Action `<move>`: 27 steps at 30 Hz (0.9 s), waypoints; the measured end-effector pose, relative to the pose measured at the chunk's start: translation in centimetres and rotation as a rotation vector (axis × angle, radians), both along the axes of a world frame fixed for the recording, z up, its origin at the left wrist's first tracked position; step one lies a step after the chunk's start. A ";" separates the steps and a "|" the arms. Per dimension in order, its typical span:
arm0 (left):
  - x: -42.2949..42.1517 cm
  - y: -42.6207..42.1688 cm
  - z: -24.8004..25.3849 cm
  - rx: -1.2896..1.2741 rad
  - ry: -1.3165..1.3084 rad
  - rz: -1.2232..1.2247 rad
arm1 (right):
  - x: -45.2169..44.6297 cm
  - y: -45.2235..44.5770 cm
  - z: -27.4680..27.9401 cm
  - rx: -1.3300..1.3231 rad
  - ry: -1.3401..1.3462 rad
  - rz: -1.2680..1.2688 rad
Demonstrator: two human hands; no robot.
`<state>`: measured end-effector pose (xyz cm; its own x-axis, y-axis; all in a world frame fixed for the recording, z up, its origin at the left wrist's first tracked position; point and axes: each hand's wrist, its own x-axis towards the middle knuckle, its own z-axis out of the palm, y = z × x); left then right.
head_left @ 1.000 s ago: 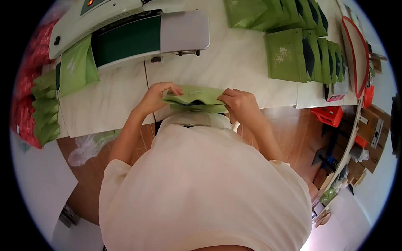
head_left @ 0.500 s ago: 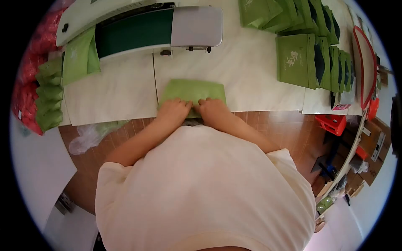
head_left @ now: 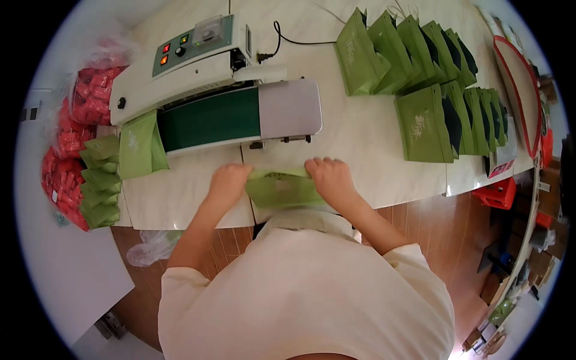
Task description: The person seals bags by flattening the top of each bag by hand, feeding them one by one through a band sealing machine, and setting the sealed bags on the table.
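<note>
A green pouch [head_left: 283, 190] is stretched between my two hands at the table's front edge, close to my body. My left hand [head_left: 230, 183] is closed on its upper left corner. The upper right corner is gripped by my right hand [head_left: 329, 178], fingers curled over it. Beyond the hands stands a white machine [head_left: 180, 78] with a dark green belt [head_left: 210, 120] and a grey end plate [head_left: 290, 109]. Another green pouch [head_left: 137, 146] hangs at the belt's left end.
Two rows of upright green pouches [head_left: 426, 125] stand at the right. Several green pouches [head_left: 101, 183] are stacked at the left, beside bags of red packets [head_left: 63, 186]. A black cable [head_left: 300, 42] crosses the table [head_left: 384, 180]. A red-edged tray [head_left: 517, 93] lies far right.
My hands were together on the flat pouch half a second ago; now they are apart at its upper corners. The whole view has shifted, showing more of the machine.
</note>
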<state>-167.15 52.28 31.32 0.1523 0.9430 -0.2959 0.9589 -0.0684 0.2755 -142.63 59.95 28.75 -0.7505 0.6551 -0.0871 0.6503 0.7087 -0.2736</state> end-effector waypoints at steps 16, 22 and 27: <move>-4.1 12.8 -6.4 0.189 -0.915 0.907 | -1.0 16.6 -4.2 -0.667 0.631 -0.524; -4.5 13.6 -8.3 0.175 -0.937 0.970 | -0.9 16.1 -5.8 -1.025 0.824 -0.772; -4.8 13.6 -8.5 0.138 -1.067 1.029 | -1.8 16.4 -5.8 -1.031 0.972 -0.805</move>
